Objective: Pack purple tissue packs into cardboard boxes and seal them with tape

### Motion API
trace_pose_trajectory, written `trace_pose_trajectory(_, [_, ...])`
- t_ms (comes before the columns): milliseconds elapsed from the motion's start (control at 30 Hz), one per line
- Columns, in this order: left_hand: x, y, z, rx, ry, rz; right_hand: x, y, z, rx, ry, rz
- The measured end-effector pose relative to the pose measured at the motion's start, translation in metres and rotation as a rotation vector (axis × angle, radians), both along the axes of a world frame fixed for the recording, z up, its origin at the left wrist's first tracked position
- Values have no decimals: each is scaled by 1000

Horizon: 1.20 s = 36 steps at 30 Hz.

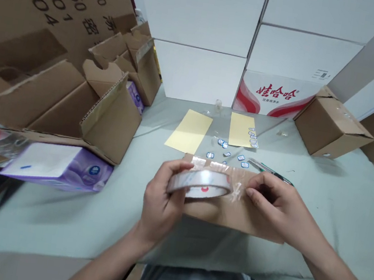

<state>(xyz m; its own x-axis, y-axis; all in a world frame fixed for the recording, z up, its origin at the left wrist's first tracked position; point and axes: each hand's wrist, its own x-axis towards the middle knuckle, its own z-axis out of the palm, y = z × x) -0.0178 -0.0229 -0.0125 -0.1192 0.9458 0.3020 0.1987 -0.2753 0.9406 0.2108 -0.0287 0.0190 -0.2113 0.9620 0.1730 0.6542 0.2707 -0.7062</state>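
Note:
My left hand (166, 196) is closed round a roll of clear packing tape (207, 178), thumb at its near side and fingers over its left rim. A shiny, wrinkled strip of clear tape (236, 192) shows between the roll and my right hand (275, 201). The thumb and forefinger of that hand are pinched at the strip's right end. Beneath both hands lies a brown cardboard piece (221, 214), partly hidden by them. Just beyond it rests a utility knife (267, 169), near several small blue-and-white labels (241, 158).
Two yellow sheets (188, 131) lie toward the back. On the left stand an open cardboard box (112, 118) and a purple tissue pack (86, 171). A small closed carton (334, 125) sits at right. Stacked white boxes (197, 73) wall off the back.

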Motion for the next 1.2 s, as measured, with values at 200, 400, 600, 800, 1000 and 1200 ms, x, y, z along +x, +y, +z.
trace_pose_trajectory(200, [-17, 6, 23, -248, -184, -380, -1, 7, 0, -13, -55, -25])
trace_pose_trajectory(400, [-21, -9, 32, -3, 173, -156, -5, 1, -3, 80, -134, 48])
trace_pose_trajectory(600, [0, -1, 62, 270, 577, -289, -9, 2, -8, 152, -210, 41])
trace_pose_trajectory(800, [13, 5, 69, 324, 772, -341, -13, 4, -10, 189, -390, 19])
trace_pose_trajectory(1000, [11, 5, 66, 322, 704, -351, -11, 11, -7, 225, -523, -61])
trace_pose_trajectory(1200, [3, 0, 49, 269, 494, -245, -13, 23, -13, 68, -543, 6])
